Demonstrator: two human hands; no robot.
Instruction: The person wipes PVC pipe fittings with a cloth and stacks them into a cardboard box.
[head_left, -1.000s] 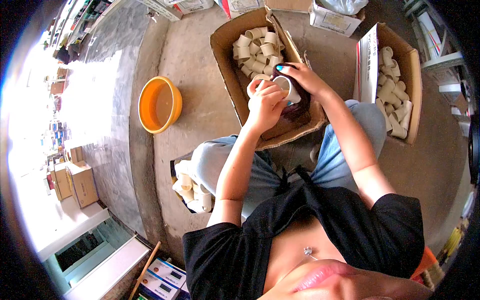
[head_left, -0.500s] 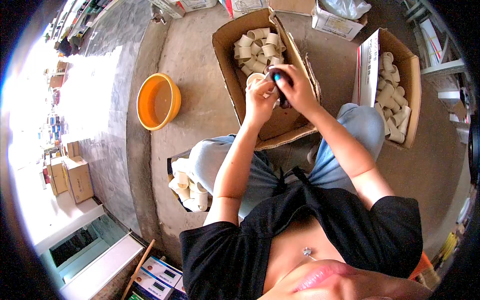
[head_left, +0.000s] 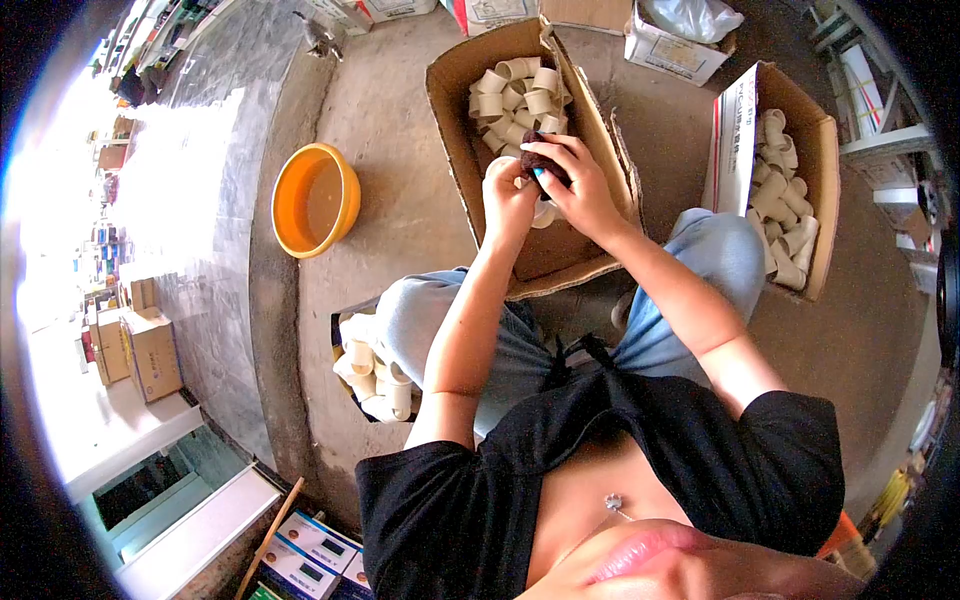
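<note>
Over an open cardboard box [head_left: 449, 110], my two hands meet around a cream plastic pipe fitting [head_left: 545, 214], mostly hidden by the fingers. My left hand [head_left: 507, 204] is closed on the fitting from the left. My right hand [head_left: 582, 192] grips a dark brown, rough-looking pad [head_left: 538, 163] and presses it against the fitting. Whether the pad is cloth or scouring material, I cannot tell. Several loose cream pipe fittings [head_left: 518, 100] are heaped in the far part of the box.
To the right, a second cardboard box [head_left: 826, 190] holds several more fittings. An orange basin [head_left: 345, 205] stands on the floor at left. Beside my left knee is a container of white fittings [head_left: 365, 375]. Cartons [head_left: 155, 355] stand at the far left.
The pad has turned and moved a little left, over the top of the fitting. My left hand has shifted slightly, and the fitting now shows below the hands.
</note>
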